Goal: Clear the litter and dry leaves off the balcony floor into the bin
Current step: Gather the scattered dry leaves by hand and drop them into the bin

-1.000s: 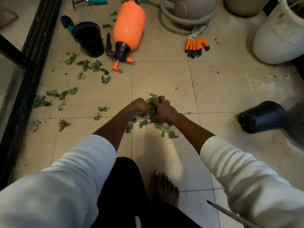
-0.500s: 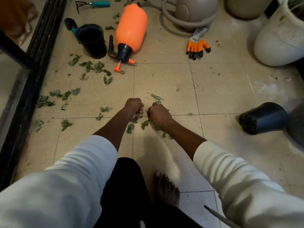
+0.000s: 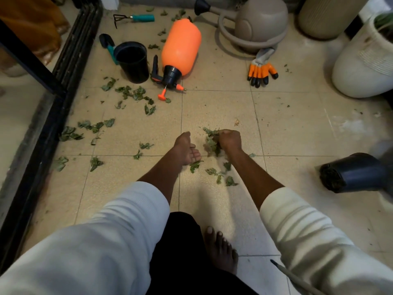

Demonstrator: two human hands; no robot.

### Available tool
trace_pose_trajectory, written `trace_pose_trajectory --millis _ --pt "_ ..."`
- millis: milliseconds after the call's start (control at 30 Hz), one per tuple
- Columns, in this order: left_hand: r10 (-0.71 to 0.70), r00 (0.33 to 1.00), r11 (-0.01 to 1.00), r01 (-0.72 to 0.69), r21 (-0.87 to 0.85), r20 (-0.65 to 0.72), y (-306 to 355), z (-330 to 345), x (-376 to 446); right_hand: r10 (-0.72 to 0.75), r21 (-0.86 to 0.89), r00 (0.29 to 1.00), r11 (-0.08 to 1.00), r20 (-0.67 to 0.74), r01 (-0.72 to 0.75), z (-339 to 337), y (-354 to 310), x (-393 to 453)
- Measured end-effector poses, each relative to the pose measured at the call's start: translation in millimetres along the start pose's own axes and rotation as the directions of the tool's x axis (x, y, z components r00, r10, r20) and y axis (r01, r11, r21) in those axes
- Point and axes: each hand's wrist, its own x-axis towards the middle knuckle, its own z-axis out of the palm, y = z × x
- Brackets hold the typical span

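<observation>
**Left hand falls open while the right keeps its fistful of leaves**

Half a second back both fists were knuckle to knuckle over the tile seam; now the left hand (image 3: 185, 148) has turned palm up with its fingers relaxed and holding nothing, and the right hand (image 3: 230, 139) has drawn a little away from it. The right hand's fingers are curled round a clump of dry leaves (image 3: 211, 143), which hangs from the fist just above the floor (image 3: 287, 124). Five or six loose leaves (image 3: 217, 173) lie between the two forearms, just below the hands. More scattered leaves (image 3: 131, 93) are strewn to the left, in a trail from the black cylindrical pot (image 3: 132, 60) down toward the dark door track (image 3: 55, 107); they are too many and too small to count exactly.

One orange sprayer bottle (image 3: 180, 50) lies on its side just beside that pot. One teal-handled trowel (image 3: 108, 47) rests against the pot's far side, and one teal-handled hand rake (image 3: 134, 18) lies beyond it. One beige watering can (image 3: 255, 24) sits at the top, with one orange-fingered glove (image 3: 262, 71) just in front of it. One white planter (image 3: 365, 67) stands at the right edge. One black pot (image 3: 353, 173) lies tipped on its side at the right, well apart from the hands. One bare foot (image 3: 221, 250) rests on the tiles between the two white sleeves (image 3: 314, 237).
</observation>
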Motion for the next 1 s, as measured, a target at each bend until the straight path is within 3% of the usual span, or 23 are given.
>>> trace_pose_trajectory --millis 67,133,200,267,333,400,500,533,667,800,900,1000 --pt "-0.035 0.998 0.993 0.040 -0.110 0.045 -1 6 -3 0.147 0.341 0.986 0.926 0.078 -0.165 6 -11 -11" --pt "-0.022 0.994 0.968 0.047 -0.245 0.103 0 14 -6 0.181 0.486 0.971 0.841 0.157 -0.236 17 -17 -32" --pt "0.018 0.986 0.936 0.041 -0.350 0.164 -1 20 -9 0.109 0.422 0.986 0.894 0.127 -0.153 31 -10 -48" --pt "0.061 0.987 0.916 0.003 -0.402 0.146 -2 24 -7 -0.057 0.280 0.994 0.959 0.091 0.029 37 -6 -59" --pt "0.102 0.989 0.909 -0.048 -0.415 0.110 -3 24 -3 -0.168 0.172 0.967 0.976 0.193 0.135 35 -7 -63" --pt "0.131 0.988 0.917 -0.088 -0.389 0.084 -3 22 1 -0.139 0.096 0.932 0.989 0.334 0.113 29 -15 -64" --pt "0.156 0.987 0.922 -0.135 -0.363 0.030 -5 19 4 -0.019 0.197 0.890 0.977 0.455 -0.080 24 -21 -59" --pt "0.157 0.987 0.924 -0.139 -0.356 0.024 -4 18 5 -0.037 0.177 0.891 0.983 0.453 -0.049 23 -23 -58" --pt "0.179 0.984 0.925 -0.164 -0.343 0.012 -5 21 5 -0.249 -0.124 0.914 0.945 0.321 0.301 21 -18 -58" --pt "0.175 0.984 0.922 -0.158 -0.354 0.016 -6 23 0 -0.395 -0.164 0.906 0.894 0.151 0.417 25 -11 -52" --pt "0.179 0.983 0.924 -0.156 -0.348 0.033 -6 22 0 -0.423 -0.194 0.902 0.881 0.086 0.432 32 -9 -49" --pt "0.175 0.984 0.933 -0.152 -0.325 0.040 -6 21 2 -0.526 -0.299 0.849 0.802 0.056 0.517 34 -2 -42"
